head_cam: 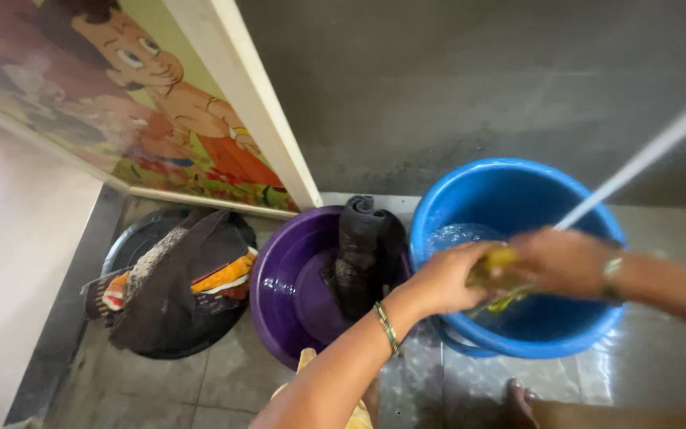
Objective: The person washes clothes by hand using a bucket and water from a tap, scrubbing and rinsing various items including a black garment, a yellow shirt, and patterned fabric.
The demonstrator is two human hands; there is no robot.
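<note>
Left hand point(448, 280) and right hand point(559, 260) both closed around a small yellow cloth point(499, 272), gripping it from either side over the near rim of the blue bucket point(518, 199). Cloth bunched between the hands, long axis roughly left to right; left hand on its left end, right hand on its right end, neither nearer. Water in the bucket directly below and behind. White pipe point(645, 159) slanting down from upper right toward the hands. Purple tub point(279, 286) just beside the bucket on the left, dark cloth point(367, 246) draped over its rim. Black tub point(144, 238) with piled clothes point(176, 278) farther left. Wet floor point(200, 389) open nearer the body.
</note>
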